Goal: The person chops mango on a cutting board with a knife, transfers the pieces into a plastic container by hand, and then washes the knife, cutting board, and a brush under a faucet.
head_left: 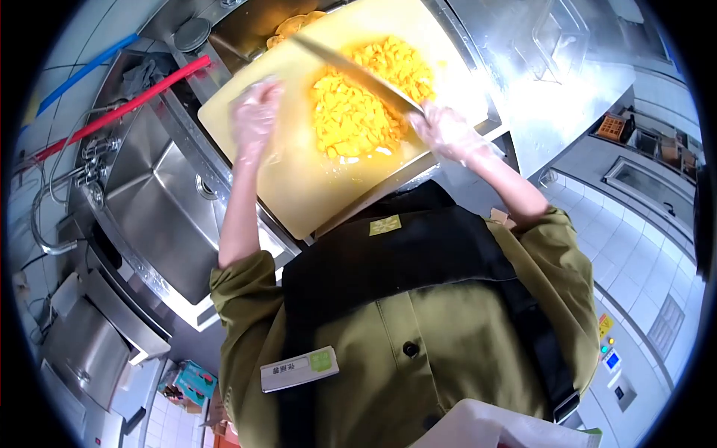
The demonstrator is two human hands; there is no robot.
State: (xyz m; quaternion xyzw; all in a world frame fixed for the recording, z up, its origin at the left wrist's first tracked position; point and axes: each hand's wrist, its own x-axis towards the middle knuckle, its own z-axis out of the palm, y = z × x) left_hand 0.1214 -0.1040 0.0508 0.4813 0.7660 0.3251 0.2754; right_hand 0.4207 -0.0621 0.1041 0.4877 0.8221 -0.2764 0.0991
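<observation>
A long kitchen knife [360, 73] is gripped by its handle in my right hand [447, 134], which wears a clear plastic glove. The blade stretches up and left across a heap of chopped yellow-orange pieces [357, 119] that look like mango. Under them is a large pale yellow cutting board [291, 190], wet around the heap. My left hand [255, 113], gloved too, hovers over or rests on the board's left part, apart from the knife and the pieces. It is smeared by motion, so its fingers do not show clearly.
A steel sink [168, 198] with a faucet [93, 168] lies left of the board. Beyond the board's far edge, orange-yellow peels or scraps [293, 26] sit in a steel basin. A red tube [123, 112] and a blue tube [88, 73] cross the left side. A steel counter [553, 112] adjoins at right.
</observation>
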